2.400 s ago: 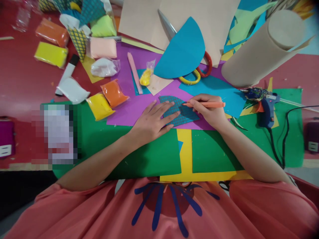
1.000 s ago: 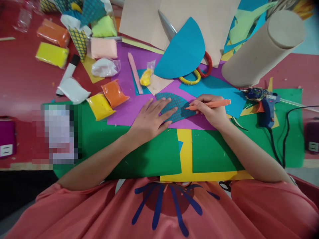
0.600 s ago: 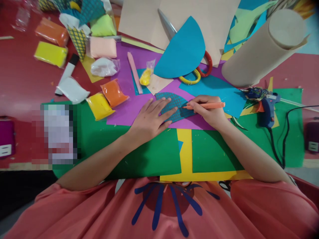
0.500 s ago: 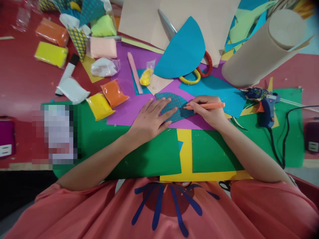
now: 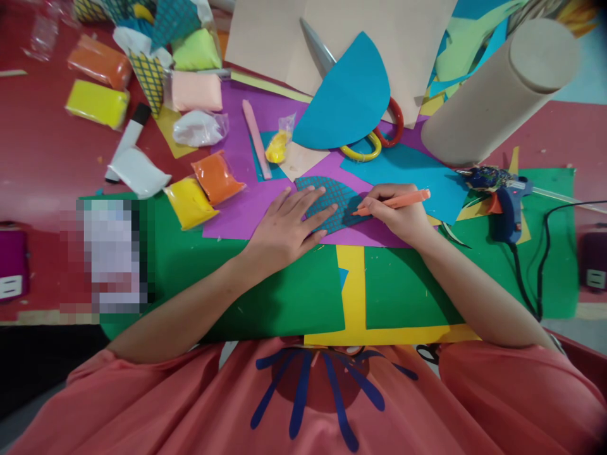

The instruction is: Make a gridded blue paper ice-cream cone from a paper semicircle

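My left hand (image 5: 289, 221) lies flat with its fingers spread, pressing on a blue paper piece (image 5: 337, 193) with a curved edge and a dark grid of crossing lines. In my right hand (image 5: 401, 212) is an orange marker pen (image 5: 403, 200), held in a pinch. Its tip meets the right part of the gridded piece. Purple paper (image 5: 237, 212) lies underneath. Just beyond, a plain blue paper half-disc (image 5: 351, 95) covers the middle of a pair of scissors (image 5: 318, 47); its red and yellow handle loops show.
At the right lie a blue glue gun (image 5: 507, 212) with a cord and a large beige paper roll (image 5: 488, 95). Packets of coloured clay, such as an orange one (image 5: 218, 177), and a whiteboard marker (image 5: 130, 139) are at the left. Green sheets (image 5: 284, 297) cover the near side.
The orange pen's tip has moved slightly right and down over the gridded paper, and the pen is tilted more. My left hand has stayed in place.
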`<action>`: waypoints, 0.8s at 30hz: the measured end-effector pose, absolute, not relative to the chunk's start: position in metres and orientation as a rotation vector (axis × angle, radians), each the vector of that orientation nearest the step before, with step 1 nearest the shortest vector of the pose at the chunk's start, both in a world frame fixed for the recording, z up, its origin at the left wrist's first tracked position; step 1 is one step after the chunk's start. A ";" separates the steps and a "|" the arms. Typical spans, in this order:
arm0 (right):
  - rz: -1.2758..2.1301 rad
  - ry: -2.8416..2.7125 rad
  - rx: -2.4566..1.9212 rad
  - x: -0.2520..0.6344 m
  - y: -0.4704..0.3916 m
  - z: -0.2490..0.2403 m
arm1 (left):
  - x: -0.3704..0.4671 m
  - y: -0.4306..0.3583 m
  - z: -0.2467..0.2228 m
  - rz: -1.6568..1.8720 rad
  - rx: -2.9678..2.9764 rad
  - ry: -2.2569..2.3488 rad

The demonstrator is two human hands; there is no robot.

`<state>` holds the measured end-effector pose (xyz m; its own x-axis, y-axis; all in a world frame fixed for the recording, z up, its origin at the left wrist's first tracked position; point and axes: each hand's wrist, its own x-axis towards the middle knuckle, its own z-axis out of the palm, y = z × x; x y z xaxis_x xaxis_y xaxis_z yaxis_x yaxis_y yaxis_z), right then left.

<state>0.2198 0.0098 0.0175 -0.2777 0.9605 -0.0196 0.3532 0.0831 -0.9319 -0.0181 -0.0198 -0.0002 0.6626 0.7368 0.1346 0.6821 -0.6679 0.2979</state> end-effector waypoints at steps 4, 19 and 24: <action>1.193 -1.725 -1.304 0.220 0.010 0.020 | -0.018 -0.020 0.000 0.341 2.655 1.153; 1.264 -1.719 -1.268 0.219 0.009 0.022 | -0.018 -0.019 0.000 0.368 2.690 1.144; 1.294 -1.709 -1.256 0.220 0.009 0.022 | -0.018 -0.020 0.000 0.339 2.662 1.150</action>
